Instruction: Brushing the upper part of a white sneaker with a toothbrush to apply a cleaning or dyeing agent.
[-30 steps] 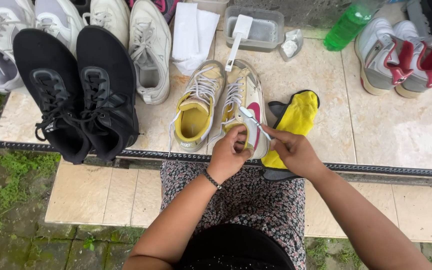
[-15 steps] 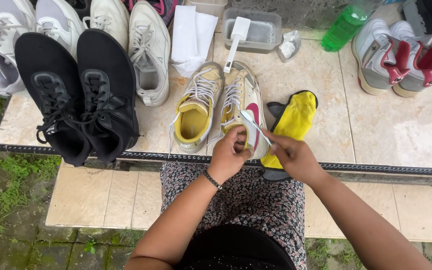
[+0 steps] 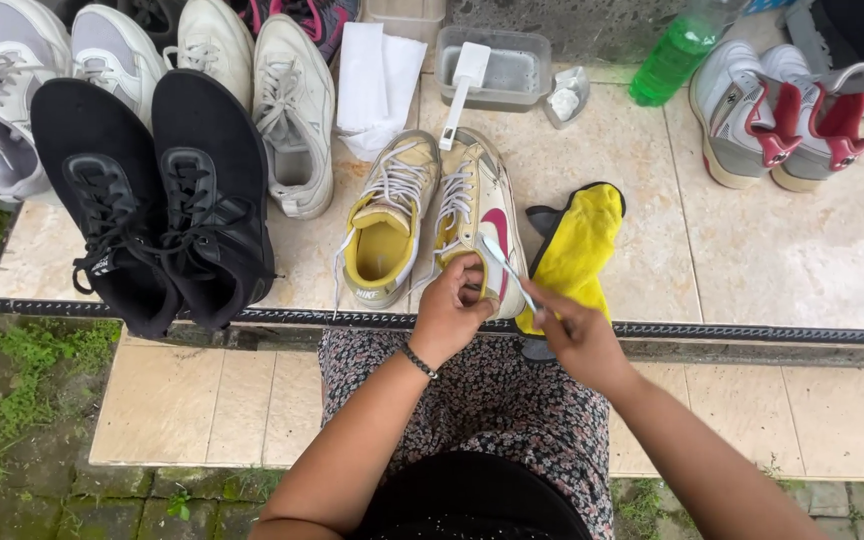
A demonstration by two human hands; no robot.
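Currently: left hand [image 3: 452, 310] clamped on heel of cream sneaker with red side mark [image 3: 477, 215], near edge of tiled surface [image 3: 752, 260], centre. Right hand [image 3: 577, 335] pinching thin white brush [image 3: 505, 268], bristle end angled up-left against the sneaker's right side near the heel. Matching cream sneaker with yellow lining [image 3: 384, 228] just left of it, touching or nearly so; cannot tell which. Yellow cloth [image 3: 577, 250] on dark cloth just right of the held sneaker, near end hanging over the surface edge beside the right hand.

Rest of surface:
- pair of black sneakers [image 3: 157, 210], left, toes overhanging near edge
- white and grey sneakers [image 3: 292, 120] behind them, far left
- folded white cloth [image 3: 377, 80], far centre
- clear tub [image 3: 497, 70] with white-handled brush [image 3: 462, 85] leaning out toward the cream pair
- small foil piece with white lump [image 3: 564, 98] right of tub
- green bottle [image 3: 677, 55], far right, lying tilted
- grey sneakers with red tongues [image 3: 777, 125], far right

Floral-patterned lap [image 3: 492, 400] below the hands; black bead bracelet [image 3: 418, 360] on left wrist.
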